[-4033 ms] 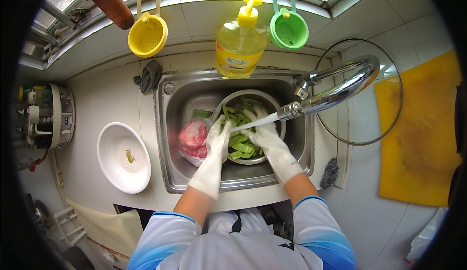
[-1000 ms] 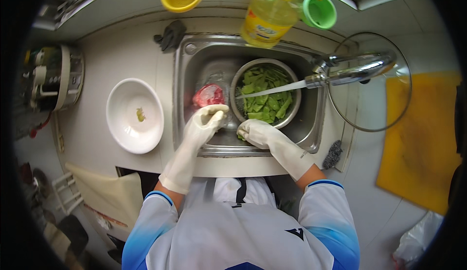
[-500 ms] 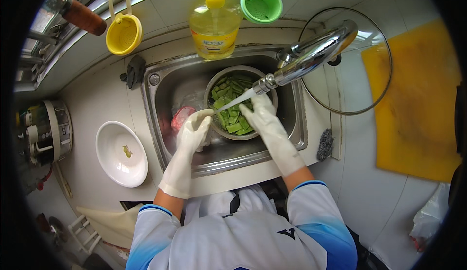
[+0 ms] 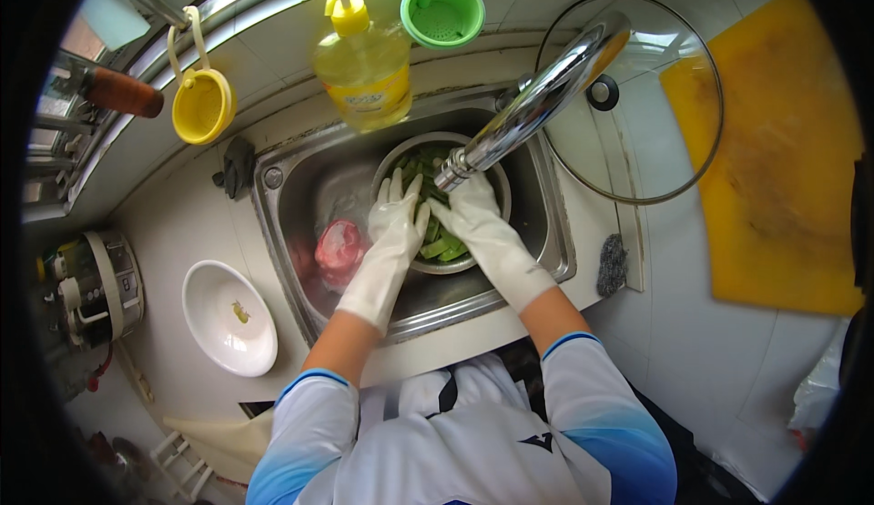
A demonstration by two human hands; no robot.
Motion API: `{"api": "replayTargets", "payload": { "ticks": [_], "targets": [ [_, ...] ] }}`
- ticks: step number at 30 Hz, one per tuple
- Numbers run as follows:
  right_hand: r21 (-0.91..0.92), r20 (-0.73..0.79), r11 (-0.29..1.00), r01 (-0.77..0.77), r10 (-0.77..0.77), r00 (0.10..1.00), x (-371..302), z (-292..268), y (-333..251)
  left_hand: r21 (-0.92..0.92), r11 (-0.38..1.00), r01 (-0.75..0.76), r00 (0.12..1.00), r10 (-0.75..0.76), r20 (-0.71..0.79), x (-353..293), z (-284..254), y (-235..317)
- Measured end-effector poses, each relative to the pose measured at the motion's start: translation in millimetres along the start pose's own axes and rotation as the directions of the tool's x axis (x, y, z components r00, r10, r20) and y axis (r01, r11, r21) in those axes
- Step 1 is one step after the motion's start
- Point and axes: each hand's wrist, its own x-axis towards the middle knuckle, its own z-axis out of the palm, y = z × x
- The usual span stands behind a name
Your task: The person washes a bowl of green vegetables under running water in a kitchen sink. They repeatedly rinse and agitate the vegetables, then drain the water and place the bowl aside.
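Note:
A round metal bowl (image 4: 377, 166) of cut flat green beans (image 4: 444, 248) stands in the steel sink (image 4: 297, 150). Both my hands wear white rubber gloves. My left hand (image 4: 397, 218) lies over the bowl's left side, open, its fingers spread on the beans. Inside the right side of the bowl is my right hand (image 4: 475, 207), thumb stretched toward the left hand; the tap hides part of its fingers, which look apart. Above the bowl hangs the chrome tap (image 4: 537, 95), with no stream of water showing. Beside my left hand sits a pinkish-red lump (image 4: 340, 252) in clear plastic.
Behind the sink stands a yellow soap bottle (image 4: 364, 86), with yellow (image 4: 202, 106) and green (image 4: 442, 12) strainer cups nearby. At left is a white bowl (image 4: 205, 291). A glass lid (image 4: 628, 155), a steel scourer (image 4: 612, 266) and a yellow board (image 4: 774, 186) lie right.
My left hand has moved from the bowl's left edge onto the beans, fingers spreading. The right hand stays in the bowl. The slanting water stream no longer shows.

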Motion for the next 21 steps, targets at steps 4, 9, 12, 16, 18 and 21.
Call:
{"api": "replayTargets", "payload": {
  "ticks": [4, 9, 12, 16, 18, 21],
  "targets": [
    [-0.144, -0.211, 0.99, 0.013, -0.043, 0.977, 0.8, 88.8, 35.9, 0.156, 0.984, -0.084, 0.993, 0.07, 0.094, 13.9, 55.3, -10.0],
    [0.067, -0.087, 0.997, -0.046, 0.051, 0.995, 3.3, 51.7, 24.0, -0.033, 0.996, 0.088, 0.977, -0.08, 0.196, 22.6, 33.4, -9.8],
    [0.216, -0.047, 0.974, -0.074, 0.086, 0.995, 15.7, 34.6, 52.1, -0.265, 0.951, 0.158, 0.987, -0.154, 0.035, 23.5, 29.4, -13.7],
    [0.691, 0.076, 0.681, -0.244, 0.267, 0.961, 40.6, 57.8, 58.8, -0.798, 0.372, 0.474, 0.875, -0.304, 0.377, 61.2, 61.9, -13.2],
    [0.768, 0.151, 0.57, -0.292, 0.282, 0.947, 41.2, 39.6, 43.1, -0.835, -0.057, 0.547, 0.776, -0.339, 0.531, 63.7, 70.2, -23.5],
    [0.751, 0.197, 0.531, -0.391, 0.385, 0.902, 26.9, 2.6, 24.2, -0.849, 0.2, 0.489, 0.866, -0.227, 0.446, 54.1, 47.8, -13.2]
  ]
}}
